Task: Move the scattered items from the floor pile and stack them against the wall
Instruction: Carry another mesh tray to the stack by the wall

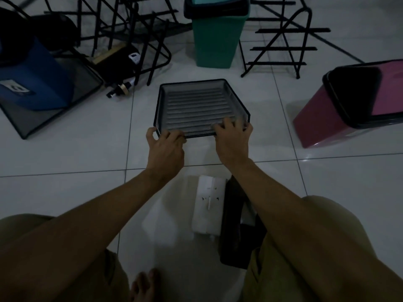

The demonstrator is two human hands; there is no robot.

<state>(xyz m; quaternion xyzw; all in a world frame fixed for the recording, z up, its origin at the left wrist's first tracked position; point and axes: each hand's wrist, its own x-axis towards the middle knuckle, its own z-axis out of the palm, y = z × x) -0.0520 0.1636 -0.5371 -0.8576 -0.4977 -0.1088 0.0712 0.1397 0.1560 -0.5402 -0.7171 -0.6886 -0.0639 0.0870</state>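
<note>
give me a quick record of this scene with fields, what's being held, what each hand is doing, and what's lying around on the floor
held item: black mesh tray, flat, open side up
left hand: left hand grips the tray's near left corner
right hand: right hand grips the tray's near edge, fingers curled over the rim
behind tray: green bin, upright
right side: pink bin, tipped over
left side: blue bin lying on another mesh tray
near the person: white box beside a black container
floor: white tiles
lighting: dim
</note>
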